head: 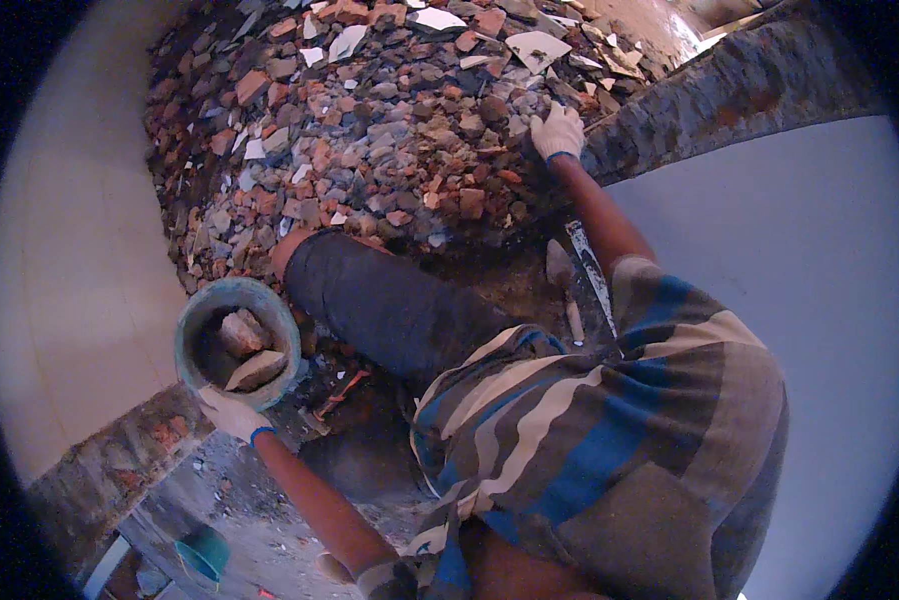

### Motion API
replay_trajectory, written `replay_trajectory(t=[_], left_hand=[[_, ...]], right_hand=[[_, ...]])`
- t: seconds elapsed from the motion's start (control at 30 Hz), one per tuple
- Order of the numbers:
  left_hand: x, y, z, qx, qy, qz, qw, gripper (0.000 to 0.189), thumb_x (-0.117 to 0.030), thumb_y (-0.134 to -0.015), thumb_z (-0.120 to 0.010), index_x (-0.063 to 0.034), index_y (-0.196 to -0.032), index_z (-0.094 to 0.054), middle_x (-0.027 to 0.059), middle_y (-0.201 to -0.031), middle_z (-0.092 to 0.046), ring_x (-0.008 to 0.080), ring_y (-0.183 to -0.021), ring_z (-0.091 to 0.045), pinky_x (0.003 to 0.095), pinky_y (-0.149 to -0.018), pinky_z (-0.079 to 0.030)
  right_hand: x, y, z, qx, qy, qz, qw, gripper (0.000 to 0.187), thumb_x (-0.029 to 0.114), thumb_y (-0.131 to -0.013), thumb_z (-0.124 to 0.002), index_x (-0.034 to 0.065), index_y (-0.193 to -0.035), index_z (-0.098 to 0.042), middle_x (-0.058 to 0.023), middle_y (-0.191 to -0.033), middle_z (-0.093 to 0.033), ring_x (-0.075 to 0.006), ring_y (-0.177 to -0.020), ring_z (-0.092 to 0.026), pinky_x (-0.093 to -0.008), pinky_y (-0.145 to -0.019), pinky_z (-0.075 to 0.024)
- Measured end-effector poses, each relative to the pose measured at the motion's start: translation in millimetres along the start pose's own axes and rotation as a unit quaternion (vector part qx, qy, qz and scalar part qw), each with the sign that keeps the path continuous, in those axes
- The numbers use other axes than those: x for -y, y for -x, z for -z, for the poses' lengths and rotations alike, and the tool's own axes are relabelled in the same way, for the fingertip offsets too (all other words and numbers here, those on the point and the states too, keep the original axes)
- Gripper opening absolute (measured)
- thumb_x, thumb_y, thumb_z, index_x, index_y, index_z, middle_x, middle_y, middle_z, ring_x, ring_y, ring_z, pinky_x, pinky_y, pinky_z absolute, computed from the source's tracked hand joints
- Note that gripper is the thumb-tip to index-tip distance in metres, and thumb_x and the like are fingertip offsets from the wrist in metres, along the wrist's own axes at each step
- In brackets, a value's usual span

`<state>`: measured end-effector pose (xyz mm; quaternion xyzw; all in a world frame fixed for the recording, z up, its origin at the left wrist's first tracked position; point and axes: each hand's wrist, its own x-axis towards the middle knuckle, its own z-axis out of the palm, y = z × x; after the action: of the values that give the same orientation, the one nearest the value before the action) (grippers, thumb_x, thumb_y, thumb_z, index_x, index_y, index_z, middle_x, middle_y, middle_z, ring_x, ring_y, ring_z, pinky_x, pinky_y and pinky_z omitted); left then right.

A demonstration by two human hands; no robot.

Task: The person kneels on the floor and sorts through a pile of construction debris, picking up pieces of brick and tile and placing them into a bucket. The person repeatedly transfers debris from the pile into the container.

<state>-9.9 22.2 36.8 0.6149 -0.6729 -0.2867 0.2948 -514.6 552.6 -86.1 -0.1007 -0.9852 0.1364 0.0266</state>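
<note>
My left hand (232, 415), in a white knit glove with a blue cuff, grips the near rim of a round greenish bucket (294, 352). Two large pieces of rubble (244, 333) lie inside the bucket. My right hand (559, 133), gloved the same way, rests at the right edge of a heap of broken brick and stone (389, 142), beside a rough masonry wall edge; whether its fingers hold a piece cannot be told. A pointed trowel (559, 264) with a light handle lies below my right forearm, beside a long, whitish-stained flat strip (592, 270).
Pale walls (74, 262) stand at both sides, with rough broken masonry (719, 97) along the right one. White tile shards (538, 51) lie on the heap. An orange-handled tool (342, 395) lies near the bucket. A green bucket (203, 555) is at the lower left.
</note>
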Motion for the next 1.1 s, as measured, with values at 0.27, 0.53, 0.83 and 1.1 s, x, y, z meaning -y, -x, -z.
replay_trajectory(t=[0.27, 0.53, 0.83, 1.1], left_hand=[[-4.8, -16.6, -11.7, 0.05, -0.08, -0.05, 0.994, 0.075, -0.054, -0.113, -0.044, 0.0087, -0.151, -0.059, 0.034, -0.153, -0.059, 0.0473, -0.137, -0.06, 0.053, -0.117, -0.044], [-7.5, -46.4, 6.7, -0.008, -0.106, -0.037, 0.994, 0.074, -0.055, -0.114, -0.047, 0.0081, -0.15, -0.06, 0.0345, -0.152, -0.059, 0.0484, -0.137, -0.057, 0.051, -0.118, -0.044], [-7.0, -42.0, -3.7, -0.001, -0.072, -0.016, 0.997, 0.075, -0.052, -0.114, -0.047, 0.0117, -0.152, -0.056, 0.0339, -0.157, -0.057, 0.0469, -0.142, -0.055, 0.0507, -0.122, -0.041], [3.4, -45.2, -6.9, -0.018, -0.052, 0.001, 0.999, 0.073, -0.053, -0.115, -0.046, 0.009, -0.153, -0.056, 0.0339, -0.159, -0.055, 0.0479, -0.144, -0.054, 0.0521, -0.122, -0.042]], right_hand=[[24.4, -46.6, -36.2, -0.073, 0.017, 0.108, 0.991, 0.058, 0.056, -0.1, -0.068, 0.0124, -0.138, -0.072, -0.0234, -0.145, -0.065, -0.0424, -0.135, -0.062, -0.0509, -0.118, -0.0479], [41.9, -130.4, 14.2, 0.22, 0.208, 0.046, 0.952, 0.048, 0.043, -0.103, -0.066, 0.0156, -0.14, -0.077, -0.014, -0.149, -0.072, -0.037, -0.136, -0.071, -0.0508, -0.11, -0.0566], [-31.1, -161.8, -44.2, 0.138, 0.111, -0.142, 0.974, 0.101, 0.075, -0.093, -0.062, 0.0089, -0.168, -0.049, -0.0216, -0.176, -0.042, -0.0412, -0.159, -0.047, -0.0515, -0.129, -0.0412], [-2.3, -140.3, -32.7, 0.064, 0.008, -0.182, 0.981, 0.074, 0.052, -0.095, -0.068, 0.0179, -0.16, -0.06, -0.0257, -0.156, -0.063, -0.0437, -0.142, -0.064, -0.0523, -0.119, -0.0504]])
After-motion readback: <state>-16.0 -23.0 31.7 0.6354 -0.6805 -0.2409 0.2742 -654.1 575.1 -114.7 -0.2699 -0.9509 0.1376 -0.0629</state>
